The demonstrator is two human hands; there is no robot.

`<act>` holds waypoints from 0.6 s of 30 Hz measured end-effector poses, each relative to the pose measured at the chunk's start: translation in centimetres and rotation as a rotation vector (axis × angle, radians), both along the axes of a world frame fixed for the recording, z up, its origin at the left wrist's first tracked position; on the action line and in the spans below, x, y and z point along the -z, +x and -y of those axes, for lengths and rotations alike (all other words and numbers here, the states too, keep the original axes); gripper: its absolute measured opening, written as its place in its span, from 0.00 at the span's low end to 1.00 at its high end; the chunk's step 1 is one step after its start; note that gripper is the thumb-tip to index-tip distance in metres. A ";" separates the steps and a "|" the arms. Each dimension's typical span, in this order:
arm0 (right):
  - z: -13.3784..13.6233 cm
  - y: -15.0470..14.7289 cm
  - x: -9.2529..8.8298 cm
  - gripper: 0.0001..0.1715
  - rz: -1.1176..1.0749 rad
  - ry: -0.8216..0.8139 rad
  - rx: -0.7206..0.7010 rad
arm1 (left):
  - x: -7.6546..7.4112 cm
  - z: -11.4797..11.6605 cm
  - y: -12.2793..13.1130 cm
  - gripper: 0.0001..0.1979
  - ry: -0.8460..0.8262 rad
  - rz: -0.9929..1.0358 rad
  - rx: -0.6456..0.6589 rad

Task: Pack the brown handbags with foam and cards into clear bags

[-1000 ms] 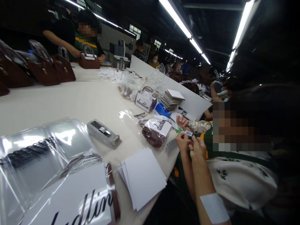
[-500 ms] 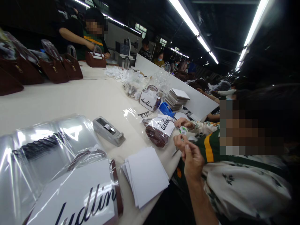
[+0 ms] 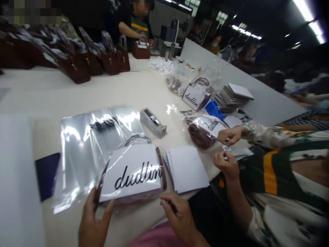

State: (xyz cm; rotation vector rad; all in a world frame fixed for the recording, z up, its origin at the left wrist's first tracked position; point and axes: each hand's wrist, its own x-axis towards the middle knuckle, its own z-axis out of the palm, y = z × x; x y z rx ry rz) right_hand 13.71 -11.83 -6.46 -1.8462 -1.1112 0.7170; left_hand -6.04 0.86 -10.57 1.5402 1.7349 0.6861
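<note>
A brown handbag in a clear plastic bag, with a white card lettered "dudlin" (image 3: 133, 171) across its front, lies before me. My left hand (image 3: 94, 218) holds its lower left corner between the thumb and fingers. By the lower right corner is my right hand (image 3: 178, 214), fingers curled and thumb close to the index finger; whatever may be pinched there is too small to make out. Clear plastic bags with black print (image 3: 84, 147) lie flat behind and left of the handbag. White cards (image 3: 191, 169) are stacked to its right.
A grey tape dispenser (image 3: 153, 122) stands beyond the handbag. At right, a co-worker's hands (image 3: 228, 163) are near another wrapped handbag (image 3: 202, 135). Behind are a blue tape dispenser (image 3: 214, 109) and a card stack (image 3: 235, 97). Several brown handbags (image 3: 77, 70) line the back left.
My view has turned left and down, so the near handbag shows whole. Both my hands have come into view at its lower corners. The co-worker's hands have moved apart.
</note>
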 end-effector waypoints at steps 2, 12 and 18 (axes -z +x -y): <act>0.6 -0.5 0.5 0.11 0.002 -0.024 -0.010 | 0.1 0.3 -0.9 0.37 -0.048 0.009 0.000; 3.4 -2.6 2.0 0.13 0.040 -0.073 0.077 | 1.0 0.7 -1.9 0.35 0.010 0.106 0.078; 5.4 -4.9 2.4 0.12 0.052 -0.082 0.028 | 1.0 0.6 -1.7 0.36 0.060 0.151 0.092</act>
